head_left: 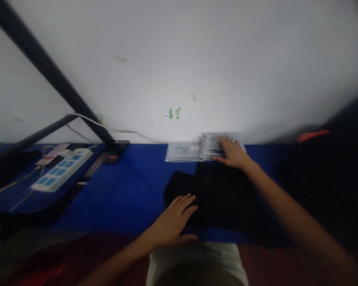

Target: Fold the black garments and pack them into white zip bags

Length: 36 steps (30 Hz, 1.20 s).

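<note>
On the blue table lies a black cloth item (pixel 226 194), dark enough that its exact kind is hard to make out. My left hand (pixel 176 220) rests at its near left edge, fingers stretched out. Farther back, my right hand (pixel 233 153) lies with spread fingers on a pile of clear plastic packets (pixel 210 147) by the wall. Another flat clear plastic bag (pixel 183 151), with a small printed mark, sits left of the pile and partly under it. Neither hand visibly grips anything.
A white power strip (pixel 62 170) with blue sockets and cables lies at the left. A dark metal frame (pixel 50 59) slants up there. The white wall (pixel 226 67) closes off the back of the blue tabletop (pixel 128 190). Dark material (pixel 325 178) fills the right side.
</note>
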Available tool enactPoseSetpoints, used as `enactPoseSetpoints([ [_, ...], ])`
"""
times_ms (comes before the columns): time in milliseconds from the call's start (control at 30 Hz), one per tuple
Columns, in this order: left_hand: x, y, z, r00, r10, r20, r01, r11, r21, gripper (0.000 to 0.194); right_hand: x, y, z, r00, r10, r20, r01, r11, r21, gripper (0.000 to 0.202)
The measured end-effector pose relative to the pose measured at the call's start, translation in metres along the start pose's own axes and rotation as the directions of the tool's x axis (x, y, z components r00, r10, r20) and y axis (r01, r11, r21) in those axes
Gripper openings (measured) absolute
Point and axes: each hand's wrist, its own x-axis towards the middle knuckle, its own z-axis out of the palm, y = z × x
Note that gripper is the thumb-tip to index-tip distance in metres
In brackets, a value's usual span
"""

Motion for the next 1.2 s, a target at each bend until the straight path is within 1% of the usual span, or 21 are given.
enactPoseSetpoints([
  [33,-0.004,0.002,0.001,1.000,-0.002,-0.023,0.002,1.000,-0.003,0.069,-0.013,-0.010,-0.008,0.999,-0.020,-0.045,0.022,0.999,0.034,0.084],
  [67,-0.008,0.004,0.001,0.999,-0.003,-0.042,0.002,1.000,-0.009,0.059,-0.029,-0.022,-0.015,0.997,-0.060,-0.057,0.064,0.995,0.082,0.076],
  [100,-0.011,0.006,0.001,0.998,-0.005,-0.058,0.004,1.000,-0.017,0.050,-0.047,-0.034,-0.023,0.995,-0.088,-0.041,0.094,0.985,0.148,0.066],
  [133,-0.015,0.007,0.000,0.998,-0.009,-0.069,0.007,1.000,-0.024,0.045,-0.066,-0.047,-0.029,0.993,-0.117,-0.005,0.115,0.968,0.225,0.053],
  [167,-0.018,0.007,0.000,0.997,-0.013,-0.073,0.011,0.999,-0.030,0.041,-0.086,-0.058,-0.035,0.986,-0.148,0.075,0.119,0.945,0.303,0.040],
  [200,-0.021,0.007,0.000,0.997,-0.018,-0.072,0.016,0.999,-0.033,0.039,-0.106,-0.067,-0.039,0.972,-0.162,0.168,0.091,0.927,0.363,0.032],
  [233,-0.025,0.006,0.000,0.997,-0.023,-0.068,0.021,0.999,-0.035,0.037,-0.125,-0.074,-0.042,0.954,-0.181,0.239,0.071,0.911,0.406,0.031],
  [267,-0.028,0.005,0.001,0.998,-0.029,-0.062,0.026,0.999,-0.036,0.036,-0.142,-0.079,-0.044,0.940,-0.187,0.285,0.049,0.902,0.429,0.031],
  [367,-0.041,0.001,0.004,0.998,-0.047,-0.045,0.045,0.998,-0.046,0.026,-0.181,-0.083,-0.046,0.923,-0.177,0.342,0.014,0.902,0.432,0.031],
  [467,-0.054,-0.001,0.004,0.998,-0.053,-0.020,0.051,0.995,-0.084,0.013,-0.208,-0.083,-0.043,0.936,-0.131,0.326,-0.014,0.913,0.407,0.026],
  [533,-0.059,-0.001,-0.001,0.999,-0.048,-0.009,0.046,0.992,-0.118,0.015,-0.221,-0.083,-0.040,0.953,-0.110,0.282,-0.012,0.918,0.396,0.023],
  [633,-0.061,0.000,-0.013,0.996,-0.079,-0.043,0.070,0.981,-0.183,0.013,-0.236,-0.077,-0.039,0.967,-0.132,0.216,0.030,0.907,0.421,0.033],
  [700,-0.059,-0.002,-0.022,0.984,-0.140,-0.108,0.113,0.968,-0.225,0.009,-0.240,-0.070,-0.041,0.977,-0.112,0.182,0.015,0.886,0.464,0.033],
  [767,-0.054,-0.008,-0.028,0.960,-0.196,-0.199,0.148,0.962,-0.230,0.007,-0.235,-0.059,-0.045,0.989,-0.028,0.146,-0.051,0.857,0.512,0.025],
  [833,-0.046,-0.019,-0.031,0.929,-0.232,-0.288,0.178,0.963,-0.202,0.010,-0.221,-0.048,-0.048,0.990,0.091,0.112,-0.138,0.825,0.548,0.019],
  [900,-0.033,-0.031,-0.034,0.897,-0.284,-0.339,0.236,0.955,-0.178,0.015,-0.201,-0.037,-0.047,0.976,0.197,0.088,-0.212,0.801,0.559,0.018],
  [967,-0.017,-0.044,-0.038,0.875,-0.353,-0.330,0.322,0.935,-0.145,0.020,-0.178,-0.026,-0.040,0.963,0.258,0.071,-0.254,0.799,0.545,0.021],
  [1033,0.001,-0.056,-0.041,0.878,-0.383,-0.288,0.387,0.921,-0.045,0.022,-0.156,-0.015,-0.027,0.960,0.272,0.062,-0.265,0.818,0.510,0.024],
  [1133,0.028,-0.066,-0.043,0.900,-0.366,-0.237,0.406,0.902,0.145,0.017,-0.133,-0.003,-0.006,0.970,0.231,0.068,-0.239,0.886,0.396,0.025],
  [1200,0.044,-0.069,-0.043,0.914,-0.336,-0.229,0.384,0.899,0.213,0.015,-0.123,0.003,0.006,0.973,0.225,0.053,-0.231,0.924,0.305,0.028],
])
